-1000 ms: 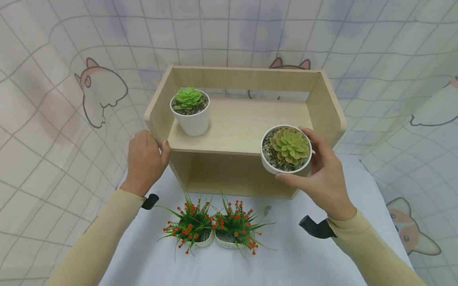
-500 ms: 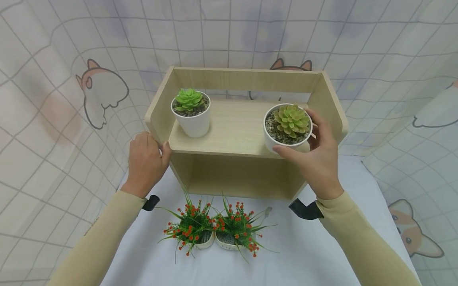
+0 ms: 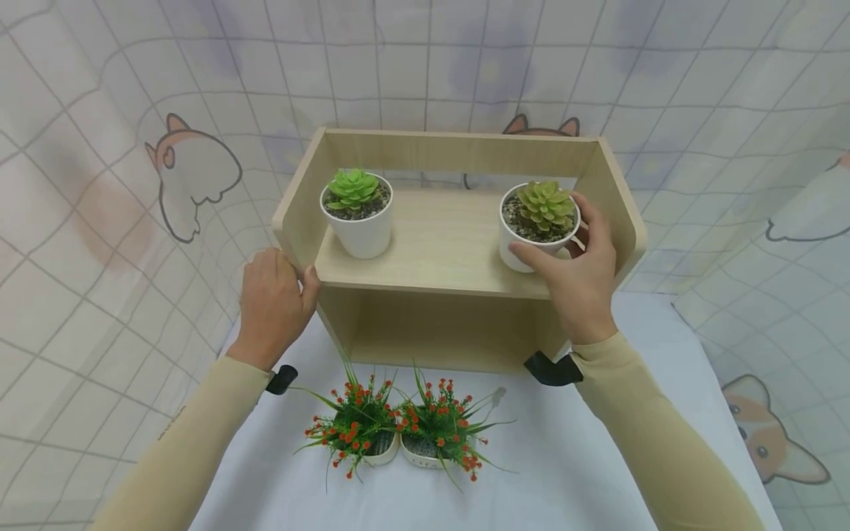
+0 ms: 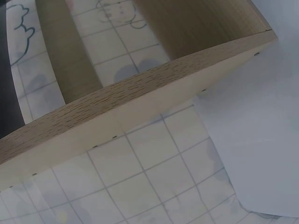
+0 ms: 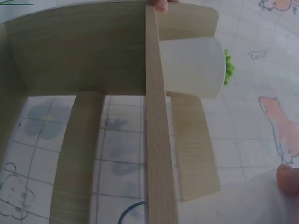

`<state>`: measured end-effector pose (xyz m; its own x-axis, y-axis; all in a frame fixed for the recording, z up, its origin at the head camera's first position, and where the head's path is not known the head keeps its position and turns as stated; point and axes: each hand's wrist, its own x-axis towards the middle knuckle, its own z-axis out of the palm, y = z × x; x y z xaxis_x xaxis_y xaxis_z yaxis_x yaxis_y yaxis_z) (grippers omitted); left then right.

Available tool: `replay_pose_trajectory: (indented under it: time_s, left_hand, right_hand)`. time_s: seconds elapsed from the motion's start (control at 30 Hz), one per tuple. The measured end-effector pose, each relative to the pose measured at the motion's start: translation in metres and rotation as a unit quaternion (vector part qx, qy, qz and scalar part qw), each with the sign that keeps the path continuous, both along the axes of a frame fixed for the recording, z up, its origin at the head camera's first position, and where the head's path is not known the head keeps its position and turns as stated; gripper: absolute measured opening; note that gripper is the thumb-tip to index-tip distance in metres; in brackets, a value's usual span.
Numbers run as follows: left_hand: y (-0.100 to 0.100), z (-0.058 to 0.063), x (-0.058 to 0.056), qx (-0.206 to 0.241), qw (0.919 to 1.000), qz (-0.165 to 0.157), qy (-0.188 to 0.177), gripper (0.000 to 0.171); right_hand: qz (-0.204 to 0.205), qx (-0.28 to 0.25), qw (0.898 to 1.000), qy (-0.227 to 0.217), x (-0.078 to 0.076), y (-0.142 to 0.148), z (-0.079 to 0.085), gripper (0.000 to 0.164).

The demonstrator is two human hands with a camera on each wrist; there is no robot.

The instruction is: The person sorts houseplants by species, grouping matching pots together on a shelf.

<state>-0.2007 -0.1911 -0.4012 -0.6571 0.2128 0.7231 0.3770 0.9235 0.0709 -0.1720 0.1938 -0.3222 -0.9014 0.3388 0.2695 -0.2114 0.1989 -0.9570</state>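
Observation:
My right hand (image 3: 578, 269) holds a white pot (image 3: 518, 254) with a yellow-green succulent (image 3: 546, 205) by its right side, thumb in front. This pot is at the right of the upper board of a light wooden shelf (image 3: 438, 236); in the right wrist view its wall (image 5: 238, 203) shows under the thumb (image 5: 286, 179). My left hand (image 3: 275, 302) grips the shelf's left side panel, thumb at the front edge. A second white pot (image 3: 364, 234) with a bright green succulent (image 3: 354, 189) stands at the upper board's left. The left wrist view shows the side panel (image 4: 140, 91).
Two pale pots with red-flowered grassy plants (image 3: 358, 424) (image 3: 441, 424) stand side by side on the white-covered table (image 3: 564, 457) before the shelf. The lower compartment (image 3: 445, 328) opens toward me. A grid-patterned cloth (image 3: 425, 66) hangs behind and at both sides.
My right hand has carried the yellow-green succulent's pot back from in front of the shelf onto the upper board's right part, and the pot has tilted more upright. The left hand stays on the panel.

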Motion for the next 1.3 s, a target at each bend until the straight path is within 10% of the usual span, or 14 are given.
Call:
replay_pose_trajectory:
  time_s: [0.83,1.3]
  left_hand:
    - [0.002,-0.001,0.000,0.002,1.0000,-0.006,0.007,0.034]
    - [0.000,-0.001,0.000,0.004,0.9999,-0.009,0.002,0.034]
  right_hand:
    - [-0.031,-0.041,0.999,-0.016,-0.022,0.004,-0.014,0.097]
    - [0.022,-0.055,0.998,0.013,0.002,0.006,-0.015,0.106]
